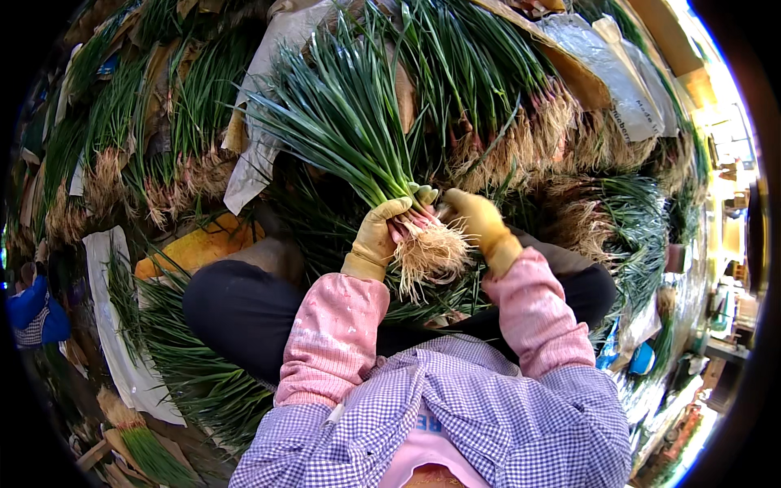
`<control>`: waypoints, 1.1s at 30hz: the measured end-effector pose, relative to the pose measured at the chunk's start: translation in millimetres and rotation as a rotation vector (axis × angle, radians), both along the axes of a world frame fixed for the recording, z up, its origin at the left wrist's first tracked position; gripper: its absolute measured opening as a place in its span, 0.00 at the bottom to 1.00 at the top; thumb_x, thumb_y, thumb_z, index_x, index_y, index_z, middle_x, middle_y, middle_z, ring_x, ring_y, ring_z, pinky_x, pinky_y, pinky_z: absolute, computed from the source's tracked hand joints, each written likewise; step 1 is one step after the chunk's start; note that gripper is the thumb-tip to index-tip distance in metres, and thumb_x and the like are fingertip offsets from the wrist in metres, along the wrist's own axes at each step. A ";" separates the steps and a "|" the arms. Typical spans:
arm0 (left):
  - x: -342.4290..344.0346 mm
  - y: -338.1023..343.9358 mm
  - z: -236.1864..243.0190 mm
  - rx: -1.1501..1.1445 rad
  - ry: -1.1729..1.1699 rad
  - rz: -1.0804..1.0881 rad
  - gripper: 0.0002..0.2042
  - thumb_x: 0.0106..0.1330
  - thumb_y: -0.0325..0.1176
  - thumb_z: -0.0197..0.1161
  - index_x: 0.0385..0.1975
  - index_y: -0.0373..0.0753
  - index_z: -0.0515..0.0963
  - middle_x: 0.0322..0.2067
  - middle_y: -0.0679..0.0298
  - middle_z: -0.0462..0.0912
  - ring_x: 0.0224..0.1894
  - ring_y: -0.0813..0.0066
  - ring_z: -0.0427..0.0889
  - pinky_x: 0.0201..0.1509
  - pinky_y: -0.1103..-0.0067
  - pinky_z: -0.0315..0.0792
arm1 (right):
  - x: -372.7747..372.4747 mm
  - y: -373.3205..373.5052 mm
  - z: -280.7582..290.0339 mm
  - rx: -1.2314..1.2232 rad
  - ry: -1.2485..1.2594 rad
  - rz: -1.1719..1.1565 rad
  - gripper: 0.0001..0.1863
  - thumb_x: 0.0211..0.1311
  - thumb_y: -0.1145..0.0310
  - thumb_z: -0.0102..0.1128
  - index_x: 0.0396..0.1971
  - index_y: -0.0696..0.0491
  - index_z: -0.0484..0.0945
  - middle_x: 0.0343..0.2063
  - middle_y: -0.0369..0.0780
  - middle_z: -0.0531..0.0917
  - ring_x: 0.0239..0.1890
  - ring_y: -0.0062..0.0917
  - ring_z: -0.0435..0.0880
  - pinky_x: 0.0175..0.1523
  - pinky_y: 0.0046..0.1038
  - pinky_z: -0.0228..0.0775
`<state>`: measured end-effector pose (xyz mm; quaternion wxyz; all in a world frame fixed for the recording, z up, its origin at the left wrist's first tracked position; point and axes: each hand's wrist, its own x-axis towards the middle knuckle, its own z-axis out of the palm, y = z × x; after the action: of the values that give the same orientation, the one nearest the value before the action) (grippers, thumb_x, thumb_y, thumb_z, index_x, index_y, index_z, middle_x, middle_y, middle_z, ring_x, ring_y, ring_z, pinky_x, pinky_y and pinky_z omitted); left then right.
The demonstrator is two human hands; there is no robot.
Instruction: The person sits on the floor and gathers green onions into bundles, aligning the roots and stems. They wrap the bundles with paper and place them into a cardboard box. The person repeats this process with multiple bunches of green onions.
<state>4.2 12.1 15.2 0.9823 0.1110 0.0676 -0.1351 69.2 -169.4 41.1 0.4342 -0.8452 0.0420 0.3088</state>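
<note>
My left hand (381, 236), in a yellow glove, is closed round a bunch of spring onions (358, 146) just above its pinkish stem bases. The long green leaves fan up and to the left, and the tangled pale roots (429, 250) hang below the fist. My right hand (482, 224), gloved alike, is at the right side of the stem bases with its fingers bent in toward them. Its fingers look closed, but what is between them is hidden. Pink sleeves cover both my forearms, and my crossed legs are beneath them.
Piles of spring onions (480, 73) lie ahead, with more at the left (122, 106) and right (634, 220). Pale sacking (134, 325) and an orange-yellow piece (199, 244) lie at my left. A person in blue (41, 313) is at the far left.
</note>
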 end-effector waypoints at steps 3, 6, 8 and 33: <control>-0.5 -4.1 13.2 -0.040 -0.075 0.068 0.15 0.53 0.28 0.57 0.41 0.31 0.72 0.44 0.55 0.76 0.47 0.62 0.75 0.61 0.67 0.61 | 20.7 -14.5 -16.4 0.100 -0.051 0.092 0.13 0.57 0.61 0.58 0.29 0.58 0.75 0.21 0.36 0.79 0.22 0.18 0.77 0.26 0.23 0.69; -6.2 -2.8 17.7 -0.054 -0.046 0.022 0.16 0.50 0.32 0.59 0.39 0.34 0.72 0.38 0.59 0.77 0.44 0.63 0.75 0.55 0.68 0.65 | 30.1 33.9 11.0 0.694 0.360 -0.021 0.12 0.63 0.64 0.50 0.34 0.58 0.75 0.23 0.35 0.79 0.22 0.14 0.75 0.29 0.17 0.69; -11.0 -6.2 22.5 -0.056 0.014 0.046 0.17 0.50 0.33 0.59 0.40 0.34 0.71 0.37 0.59 0.76 0.43 0.63 0.75 0.53 0.68 0.66 | 31.2 60.4 -0.5 0.746 0.328 0.034 0.11 0.64 0.68 0.46 0.36 0.58 0.74 0.22 0.33 0.78 0.21 0.13 0.73 0.31 0.15 0.68; 0.3 -3.5 4.8 0.084 0.020 -0.062 0.18 0.52 0.28 0.56 0.44 0.30 0.70 0.45 0.49 0.75 0.51 0.56 0.73 0.59 0.64 0.64 | -1.9 -14.9 3.2 0.493 0.295 0.349 0.18 0.54 0.71 0.60 0.45 0.61 0.72 0.35 0.41 0.80 0.39 0.24 0.77 0.46 0.21 0.67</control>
<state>4.5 8.7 20.0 0.9714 0.1528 0.0795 -0.1634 67.3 -184.3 44.4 0.5555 -0.6554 -0.1168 0.4983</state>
